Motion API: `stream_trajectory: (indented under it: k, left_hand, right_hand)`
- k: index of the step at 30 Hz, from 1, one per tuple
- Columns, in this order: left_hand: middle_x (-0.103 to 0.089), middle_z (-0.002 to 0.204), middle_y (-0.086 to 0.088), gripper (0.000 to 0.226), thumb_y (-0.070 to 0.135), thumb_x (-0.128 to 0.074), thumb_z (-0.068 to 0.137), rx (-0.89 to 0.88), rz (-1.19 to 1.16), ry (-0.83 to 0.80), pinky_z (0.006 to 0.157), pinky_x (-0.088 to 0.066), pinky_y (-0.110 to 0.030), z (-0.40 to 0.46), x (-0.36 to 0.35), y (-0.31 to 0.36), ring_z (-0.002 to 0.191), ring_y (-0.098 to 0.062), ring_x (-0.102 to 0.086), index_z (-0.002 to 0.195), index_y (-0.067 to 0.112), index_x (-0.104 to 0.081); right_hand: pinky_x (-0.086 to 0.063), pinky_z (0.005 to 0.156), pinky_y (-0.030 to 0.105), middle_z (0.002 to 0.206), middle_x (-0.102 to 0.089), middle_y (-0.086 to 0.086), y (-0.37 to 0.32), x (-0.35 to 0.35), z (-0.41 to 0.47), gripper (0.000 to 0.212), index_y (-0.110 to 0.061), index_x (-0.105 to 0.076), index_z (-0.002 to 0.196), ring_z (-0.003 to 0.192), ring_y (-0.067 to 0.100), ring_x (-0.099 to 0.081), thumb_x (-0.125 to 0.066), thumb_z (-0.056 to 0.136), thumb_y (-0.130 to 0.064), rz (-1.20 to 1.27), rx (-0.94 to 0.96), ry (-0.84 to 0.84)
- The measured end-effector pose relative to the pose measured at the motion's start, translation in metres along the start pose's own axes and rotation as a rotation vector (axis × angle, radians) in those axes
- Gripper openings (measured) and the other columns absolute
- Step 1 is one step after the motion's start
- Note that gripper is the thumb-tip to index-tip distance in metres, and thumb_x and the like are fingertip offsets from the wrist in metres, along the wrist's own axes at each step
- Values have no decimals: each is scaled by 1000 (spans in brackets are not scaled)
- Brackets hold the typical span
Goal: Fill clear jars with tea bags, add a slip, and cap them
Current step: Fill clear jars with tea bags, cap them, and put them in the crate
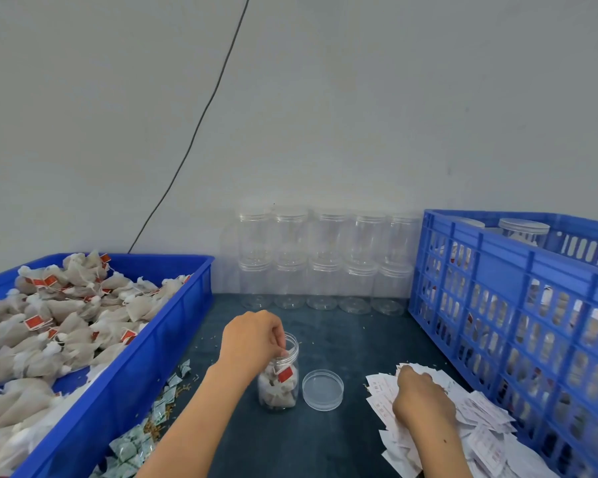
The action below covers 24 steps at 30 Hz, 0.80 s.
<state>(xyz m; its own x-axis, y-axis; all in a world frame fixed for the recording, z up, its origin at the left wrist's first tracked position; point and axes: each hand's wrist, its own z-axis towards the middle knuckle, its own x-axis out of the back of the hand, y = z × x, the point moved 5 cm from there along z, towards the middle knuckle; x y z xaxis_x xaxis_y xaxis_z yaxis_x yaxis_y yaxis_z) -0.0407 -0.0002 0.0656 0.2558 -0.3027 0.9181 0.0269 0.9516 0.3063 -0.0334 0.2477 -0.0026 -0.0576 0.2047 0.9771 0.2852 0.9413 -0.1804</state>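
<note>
Left hand at the mouth of a part-filled jar, right hand on the paper slips.

The small clear plastic jar (279,377) stands upright on the dark blue-grey tabletop (342,339), holding crumpled off-white mesh tea bags with red tags. The left hand (251,339) curls its fingers over the jar's rim, pinching a white piece. Just beside the jar lies its round clear lid (322,389). The right hand (420,398) rests on the loose heap of white printed slips (477,432); its grip cannot be told.
</note>
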Motion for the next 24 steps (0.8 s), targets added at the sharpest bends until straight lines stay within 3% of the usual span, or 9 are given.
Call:
stream_trajectory:
  k: [3, 5, 7, 11, 14, 17, 19, 21, 24]
  left_hand:
    - [-72, 88, 9, 10, 27, -72, 81, -93, 61, -88, 64, -37, -21, 4, 3, 4, 81, -8, -60, 76, 27, -63]
    - [-71, 90, 10, 5, 31, -71, 83, -120, 42, -122, 61, -35, -19, 4, 4, 2, 80, -7, -58, 81, 27, -68]
    - [-71, 92, 10, 8, 34, -69, 85, -128, 35, -106, 67, -34, -19, 4, 4, 1, 82, -8, -59, 85, 27, -72]
    - [-69, 97, 14, 13, 36, -57, 95, -159, 30, 186, 85, -34, -28, -4, 6, -4, 93, -10, -55, 93, 32, -70]
    - [-63, 98, 20, 8, 34, -59, 94, -130, -316, 305, 85, -40, -25, -13, -3, -18, 93, -5, -54, 99, 30, -64]
    - [-63, 107, 15, 18, 28, -67, 89, -9, -829, 166, 83, -42, -13, -19, -32, -28, 102, -3, -59, 105, 26, -59]
    - [-65, 111, 4, 24, 21, -67, 89, 54, -1070, 146, 86, -46, -16, -21, -48, -31, 105, -12, -63, 110, 22, -56]
    - [-64, 111, -1, 33, 19, -71, 87, 56, -1134, 142, 84, -48, -16, -23, -56, -30, 102, -13, -64, 114, 24, -51]
    - [-64, 109, 5, 66, 21, -85, 68, 32, -1088, 80, 80, -46, -10, -25, -67, -26, 94, 4, -62, 119, 26, -43]
  right_hand:
    - [-38, 70, 23, 115, -53, -1, 1, 1, 3, 30, -19, -45, 118, 94, 15, -51, -44, 91, -6, 5, -2, 14]
    - [-34, 60, 20, 90, -48, -7, 3, 3, 3, 16, -21, -44, 94, 84, 14, -47, -44, 91, -5, 5, -15, 29]
    - [-29, 53, 19, 76, -38, -8, 4, 5, 2, 24, -22, -36, 77, 77, 11, -47, -43, 92, -5, 21, -40, 67]
    - [-27, 49, 19, 72, -39, -8, 5, 9, 3, 24, -21, -38, 78, 62, 7, -39, -42, 92, -2, 85, -55, 169]
    - [-30, 52, 21, 71, -42, -8, 4, 17, -1, 21, -21, -44, 84, 57, 7, -39, -43, 93, -3, 130, -58, 301]
    - [-40, 58, 23, 77, -53, -7, -2, 26, -5, 17, -22, -56, 87, 64, 9, -50, -48, 96, -10, 199, -9, 445]
    - [-43, 62, 24, 86, -59, -6, -8, 29, -5, 14, -21, -60, 91, 73, 10, -55, -49, 98, -16, 247, 56, 507]
    - [-40, 62, 24, 90, -58, -5, -15, 30, -6, 14, -19, -61, 89, 79, 13, -55, -51, 98, -19, 310, 124, 559]
    - [-36, 59, 23, 89, -59, -2, -23, 23, -6, 13, -17, -60, 83, 84, 16, -53, -56, 95, -16, 487, 191, 562]
